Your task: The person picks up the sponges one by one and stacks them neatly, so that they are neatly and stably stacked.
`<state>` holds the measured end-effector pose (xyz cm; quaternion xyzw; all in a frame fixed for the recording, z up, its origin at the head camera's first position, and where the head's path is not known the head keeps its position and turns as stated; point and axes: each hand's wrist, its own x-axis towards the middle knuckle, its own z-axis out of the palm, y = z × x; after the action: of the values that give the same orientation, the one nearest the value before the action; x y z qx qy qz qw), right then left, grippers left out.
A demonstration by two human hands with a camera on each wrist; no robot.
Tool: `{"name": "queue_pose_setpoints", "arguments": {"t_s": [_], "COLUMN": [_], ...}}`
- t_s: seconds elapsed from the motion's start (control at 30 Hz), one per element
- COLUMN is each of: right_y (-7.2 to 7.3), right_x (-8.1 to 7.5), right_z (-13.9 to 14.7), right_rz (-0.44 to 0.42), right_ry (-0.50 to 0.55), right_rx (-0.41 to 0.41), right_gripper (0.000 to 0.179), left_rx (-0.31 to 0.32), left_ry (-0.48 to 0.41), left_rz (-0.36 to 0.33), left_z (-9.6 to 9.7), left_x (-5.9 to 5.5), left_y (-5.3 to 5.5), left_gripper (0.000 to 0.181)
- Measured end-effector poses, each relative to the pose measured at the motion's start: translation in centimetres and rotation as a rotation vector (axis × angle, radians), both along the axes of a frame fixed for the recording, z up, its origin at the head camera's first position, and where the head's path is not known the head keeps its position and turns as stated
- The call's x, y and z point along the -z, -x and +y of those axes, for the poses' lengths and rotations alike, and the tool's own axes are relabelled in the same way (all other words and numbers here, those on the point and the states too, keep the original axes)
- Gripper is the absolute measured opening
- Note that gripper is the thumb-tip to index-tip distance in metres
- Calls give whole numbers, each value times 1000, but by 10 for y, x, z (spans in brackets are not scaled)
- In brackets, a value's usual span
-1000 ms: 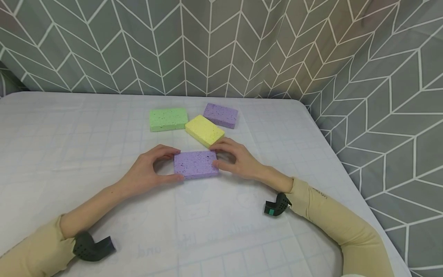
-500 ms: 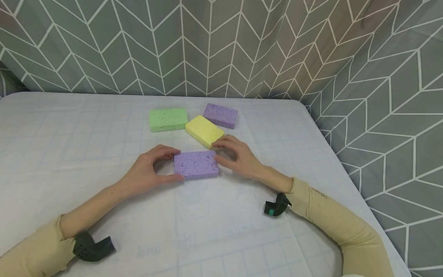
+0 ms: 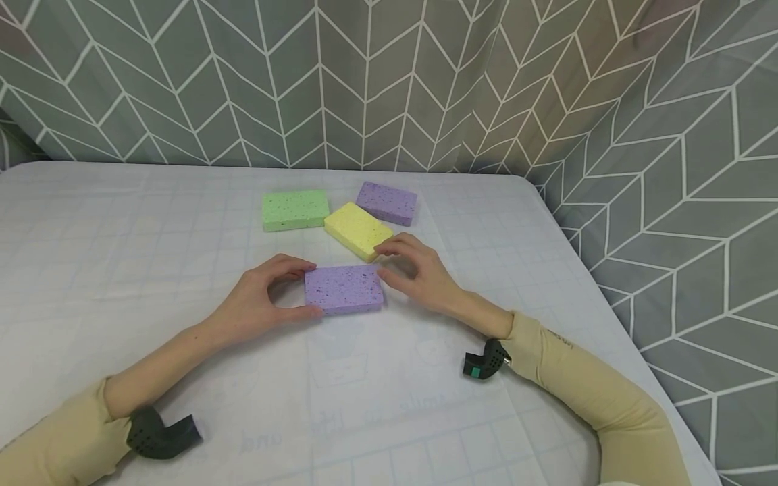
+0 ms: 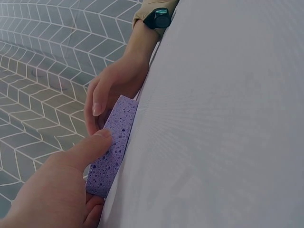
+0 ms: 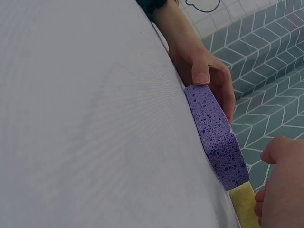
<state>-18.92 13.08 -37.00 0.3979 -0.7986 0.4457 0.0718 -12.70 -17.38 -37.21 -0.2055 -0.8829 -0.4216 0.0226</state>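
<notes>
A purple sponge (image 3: 344, 289) lies flat on the white table, long side facing me. My left hand (image 3: 252, 300) grips its left end, thumb along the near edge and fingers at the far edge; the left wrist view shows that thumb pressed on the sponge's side. My right hand (image 3: 422, 273) is beside the sponge's right end with fingers relaxed and bent. In the right wrist view a gap shows between its thumb and the purple sponge (image 5: 216, 137). Its fingertips are close by the yellow sponge (image 3: 358, 231); whether they touch it I cannot tell.
Behind the purple sponge, a green sponge (image 3: 295, 210) lies left of the yellow one, and a second purple sponge (image 3: 387, 203) lies behind it to the right. A patterned grey curtain (image 3: 340, 81) hangs behind the table and along its right side.
The right thumb has come away from the purple sponge, and the right hand has shifted slightly up and away. The left hand and the sponges stay where they were.
</notes>
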Motion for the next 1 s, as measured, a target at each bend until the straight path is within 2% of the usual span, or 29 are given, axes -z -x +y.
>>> {"name": "queue_pose_setpoints", "arguments": {"t_s": [0.33, 0.53, 0.8, 1.0], "right_y": [3, 6, 11, 13], "right_x": [0, 1, 2, 1], "right_z": [-2, -2, -3, -4], "right_rz": [37, 50, 120, 100], "right_ry": [33, 39, 31, 2], "right_rx": [56, 103, 142, 185], "right_gripper": [29, 29, 31, 36], "left_rx": [7, 6, 16, 16], "left_ry": [-9, -7, -10, -7], "left_rz": [-5, 2, 1, -4], "left_z": [-1, -1, -1, -1], "left_x": [-2, 0, -1, -1], "left_y": [-1, 0, 0, 0], "left_gripper": [67, 66, 66, 67]}}
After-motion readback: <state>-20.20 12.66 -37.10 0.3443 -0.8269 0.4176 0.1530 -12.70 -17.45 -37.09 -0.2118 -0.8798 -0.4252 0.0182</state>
